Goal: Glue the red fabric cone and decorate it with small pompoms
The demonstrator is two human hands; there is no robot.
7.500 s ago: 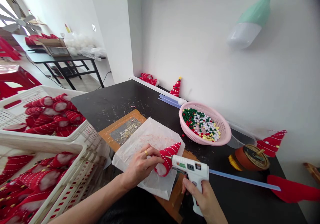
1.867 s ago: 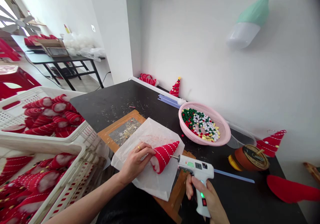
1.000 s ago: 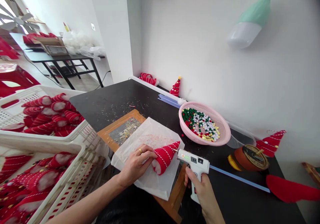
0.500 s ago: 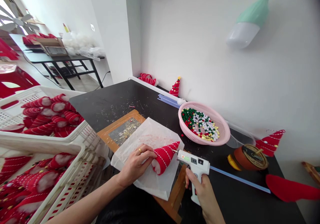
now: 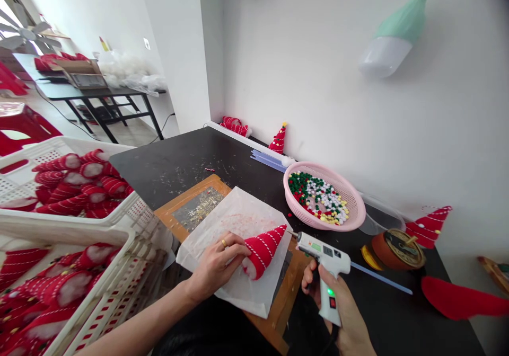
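My left hand [image 5: 222,260] pinches the wide end of a red felt cone [image 5: 263,251] with white stitched stripes and pale stuffing at its base. The cone lies on a white sheet [image 5: 234,207], its tip pointing away to the right. My right hand [image 5: 338,303] is wrapped round the handle of a white hot glue gun [image 5: 326,255] with a green light on its grip. The gun's nozzle is just right of the cone's tip. A bluish glue stick [image 5: 382,279] sticks out of the gun's back.
A pink basket [image 5: 292,197] of small coloured pompoms stands behind the gun. White crates [image 5: 119,271] of red cones are on my left. A ribbon spool [image 5: 401,250] and red felt piece [image 5: 461,297] lie at the right. Spare glue sticks [image 5: 272,161] lie by the wall.
The glue gun has moved right, away from the cone's tip, and turned so its lit grip shows. My left hand and the cone have hardly moved.
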